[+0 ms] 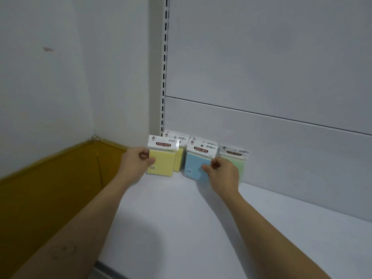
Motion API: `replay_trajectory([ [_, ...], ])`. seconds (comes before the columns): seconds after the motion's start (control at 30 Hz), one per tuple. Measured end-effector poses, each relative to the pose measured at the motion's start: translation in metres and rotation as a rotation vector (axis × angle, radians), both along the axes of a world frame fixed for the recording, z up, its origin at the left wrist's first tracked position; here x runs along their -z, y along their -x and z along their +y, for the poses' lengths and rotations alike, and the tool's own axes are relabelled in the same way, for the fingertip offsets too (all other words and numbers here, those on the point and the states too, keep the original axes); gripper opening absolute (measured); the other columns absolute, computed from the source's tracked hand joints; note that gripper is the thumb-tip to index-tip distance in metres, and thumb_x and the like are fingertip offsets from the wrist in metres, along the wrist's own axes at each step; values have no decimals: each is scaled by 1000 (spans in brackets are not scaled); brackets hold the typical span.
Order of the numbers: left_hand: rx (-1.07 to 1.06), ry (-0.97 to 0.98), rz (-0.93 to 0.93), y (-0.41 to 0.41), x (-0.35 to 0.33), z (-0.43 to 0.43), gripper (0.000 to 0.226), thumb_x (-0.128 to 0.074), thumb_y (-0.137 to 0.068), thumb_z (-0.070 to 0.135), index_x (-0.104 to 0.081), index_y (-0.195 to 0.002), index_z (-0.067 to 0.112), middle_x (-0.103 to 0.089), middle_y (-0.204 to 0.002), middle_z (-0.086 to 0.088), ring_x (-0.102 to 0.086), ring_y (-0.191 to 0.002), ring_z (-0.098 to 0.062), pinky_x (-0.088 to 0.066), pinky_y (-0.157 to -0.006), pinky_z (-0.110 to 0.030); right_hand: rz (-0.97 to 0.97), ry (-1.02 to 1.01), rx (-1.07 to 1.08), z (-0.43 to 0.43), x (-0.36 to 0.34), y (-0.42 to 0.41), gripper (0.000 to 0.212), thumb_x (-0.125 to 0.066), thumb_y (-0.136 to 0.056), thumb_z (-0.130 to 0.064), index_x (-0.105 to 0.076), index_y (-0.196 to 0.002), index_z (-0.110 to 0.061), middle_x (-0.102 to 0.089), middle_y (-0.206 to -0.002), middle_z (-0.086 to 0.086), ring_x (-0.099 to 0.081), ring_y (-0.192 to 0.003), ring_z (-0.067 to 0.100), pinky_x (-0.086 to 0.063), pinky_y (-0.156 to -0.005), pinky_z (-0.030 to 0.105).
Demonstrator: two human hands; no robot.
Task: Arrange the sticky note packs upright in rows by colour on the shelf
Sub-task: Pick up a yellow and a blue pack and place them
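The left hand (136, 161) had thumb and fingers curled round the left edge of a pale yellow square sticky note pack in a clear sleeve with a white header card (162, 164). It held this pack upright, just in front of a second yellow pack (179, 159) that stood at the far left against the white metal back panel (261, 137). The right hand (223, 173) pinched the right edge of a light blue pack of the same make (195, 168) between thumb and fingertips. Another white header (206, 142) showed behind it, probably a second blue pack. Further right, partly hidden by that hand, a pale green pack (240, 164) leaned on the panel. All of them sat at the far end of the flat white shelf (181, 228), and a mustard-brown cardboard box (50, 188) lay off to the left.

Both front packs looked about to be seated in their colour rows. Whether their bottom edges touched the shelf could not be told. To do it well, each base should go down flat and the pack be pushed back flush against the one behind, label forward and headers level. The yellow and blue rows need to stay apart. Such slim packs would likely tip, so it would be safer to let go with one hand at a time.
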State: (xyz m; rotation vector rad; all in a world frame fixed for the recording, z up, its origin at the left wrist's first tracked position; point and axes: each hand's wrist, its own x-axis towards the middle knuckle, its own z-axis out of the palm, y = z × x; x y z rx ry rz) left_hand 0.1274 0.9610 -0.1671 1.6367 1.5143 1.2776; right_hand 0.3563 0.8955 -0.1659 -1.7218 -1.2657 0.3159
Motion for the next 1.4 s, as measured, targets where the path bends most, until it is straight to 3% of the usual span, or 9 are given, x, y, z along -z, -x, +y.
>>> replay_trajectory([
  [0.13, 64, 30, -12, -6, 6, 21, 24, -74, -76, 0, -63, -70, 21, -61, -66, 1, -55, -64, -14, -44, -61, -18, 3, -14, 72, 10, 13, 9, 20, -73, -78, -22, -55, -75, -15, -62, -83, 1, -56, -78, 21, -41, -69, 32],
  [0.27, 44, 13, -58, -26, 19, 31, 13, -70, -82, 5, -68, -90, 15, -63, -76, 2, -61, -77, -17, -49, -73, -27, 31, -41, 111, 12, 22, 10, 27, -74, -78, -20, -52, -94, -18, -60, -88, -4, -57, -82, 17, -43, -72, 32],
  [0.4, 7, -33, -75, -30, 32, 38, 23, -70, -84, 11, -63, -106, 13, -66, -97, -3, -63, -85, -16, -49, -75, -28, 16, 24, 111, 15, 23, 5, 54, -82, -68, -30, -48, -109, -23, -59, -93, -11, -57, -83, 10, -43, -73, 29],
  [0.5, 39, -19, -23, -25, 33, 40, 45, -77, -78, 22, -58, -117, 14, -62, -103, 1, -61, -90, -13, -48, -79, -24, -55, 90, 112, 18, 27, 5, 49, -80, -69, -35, -48, -104, -22, -60, -91, -9, -58, -84, 14, -44, -72, 31],
  [0.6, 135, 3, 24, -25, 30, 37, 56, -83, -70, 16, -57, -119, 15, -62, -100, 5, -59, -90, -8, -43, -76, -13, -129, 104, 135, 21, 28, 6, 39, -75, -74, -38, -50, -98, -19, -64, -88, -5, -60, -84, 20, -47, -72, 35],
  [0.93, 99, -26, 75, -27, 27, 37, 44, -82, -69, 12, -66, -110, 16, -66, -91, 7, -61, -81, -7, -46, -75, -18, -151, 98, 169, 23, 31, 6, 41, -73, -77, -36, -48, -106, -20, -63, -91, -4, -60, -87, 22, -46, -72, 34],
  [1.1, 118, -24, 174, -25, 31, 37, 48, -81, -71, 25, -61, -114, 19, -68, -106, 1, -63, -97, -17, -53, -88, -39, -137, 85, 182, 19, 28, 9, 50, -75, -74, -38, -46, -111, -20, -62, -105, -4, -60, -96, 20, -46, -76, 34],
  [1.27, -13, -149, 365, -19, 14, 24, 70, -72, -79, 41, -42, -136, 13, -46, -139, -9, -36, -129, -26, -34, -105, -41, -196, -30, 198, 9, 9, 6, 63, -75, -74, -40, -43, -123, -19, -51, -120, -5, -54, -105, 17, -40, -74, 28],
  [1.4, -4, -351, 509, -30, 1, 8, 64, -71, -78, 45, -49, -133, 18, -50, -136, -6, -37, -128, -26, -31, -102, -43, -349, -107, 113, -6, -13, -8, 67, -77, -74, -35, -45, -130, -17, -46, -129, 0, -45, -117, 19, -40, -89, 28],
])
